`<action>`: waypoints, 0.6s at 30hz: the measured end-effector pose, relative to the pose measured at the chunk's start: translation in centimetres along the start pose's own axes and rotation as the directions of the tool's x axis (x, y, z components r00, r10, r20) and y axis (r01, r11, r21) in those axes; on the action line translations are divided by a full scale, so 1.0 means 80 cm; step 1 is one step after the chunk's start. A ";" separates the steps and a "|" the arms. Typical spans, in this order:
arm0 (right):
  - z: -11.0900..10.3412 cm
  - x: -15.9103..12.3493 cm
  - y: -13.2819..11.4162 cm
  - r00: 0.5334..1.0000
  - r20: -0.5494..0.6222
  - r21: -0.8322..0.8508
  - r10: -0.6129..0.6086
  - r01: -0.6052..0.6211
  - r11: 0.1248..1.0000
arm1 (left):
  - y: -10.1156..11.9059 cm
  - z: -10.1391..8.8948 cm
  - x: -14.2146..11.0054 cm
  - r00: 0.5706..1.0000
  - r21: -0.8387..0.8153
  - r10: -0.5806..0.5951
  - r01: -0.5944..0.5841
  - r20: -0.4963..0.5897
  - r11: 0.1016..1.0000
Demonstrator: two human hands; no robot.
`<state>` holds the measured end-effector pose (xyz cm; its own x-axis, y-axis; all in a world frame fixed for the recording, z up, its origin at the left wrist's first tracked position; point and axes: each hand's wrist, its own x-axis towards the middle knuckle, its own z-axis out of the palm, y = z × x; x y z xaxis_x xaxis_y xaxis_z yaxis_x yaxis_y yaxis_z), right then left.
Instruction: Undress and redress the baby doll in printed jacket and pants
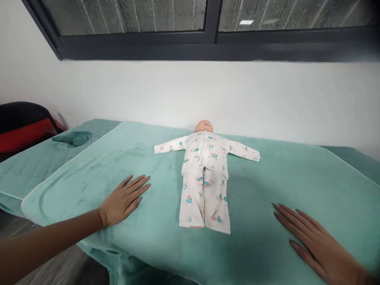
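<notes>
A baby doll (204, 126) lies on its back on a teal bed cover (142, 221), its head toward the wall. It wears a white printed long-sleeved top (204, 152) with the sleeves spread out sideways. Matching white trousers (192, 200) cover its legs, and a bit of the doll shows at one trouser hem. To the left of the doll, my left hand (124, 202) rests palm down, fingers stretched out and holding nothing. My right hand (314, 241) is palm down over the cover at the lower right, its fingers extended, apart from the doll.
A white wall (190, 91) stands behind the bed, below a dark-framed window (208, 37). The cover has a face hole (73, 138) at the left end. A black and red chair (26, 126) stands beyond it. Grey floor (56, 257) shows at lower left.
</notes>
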<state>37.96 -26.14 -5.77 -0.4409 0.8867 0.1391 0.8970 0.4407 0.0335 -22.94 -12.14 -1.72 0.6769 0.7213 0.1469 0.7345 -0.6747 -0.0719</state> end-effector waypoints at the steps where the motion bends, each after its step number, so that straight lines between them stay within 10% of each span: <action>1: -0.001 0.000 -0.002 1.000 -0.003 -0.001 0.002 -0.002 1.000 | 0.000 -0.001 0.000 1.000 -0.001 0.006 -0.006 0.015 1.000; 8: -0.003 -0.012 -0.018 1.000 -0.028 -0.009 0.010 -0.011 1.000 | 0.031 -0.027 -0.003 0.969 -0.131 0.208 -0.190 0.135 0.973; 18: 0.020 -0.027 -0.013 0.995 -0.066 -0.042 -0.073 0.071 0.997 | 0.039 -0.016 -0.011 0.890 -0.103 0.456 -0.454 0.002 0.885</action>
<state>37.90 -28.29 -7.69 -0.5025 0.8409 0.2011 0.8641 0.4961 0.0847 -21.31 -15.04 -0.79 0.9375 0.3344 0.0960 0.3384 -0.9406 -0.0283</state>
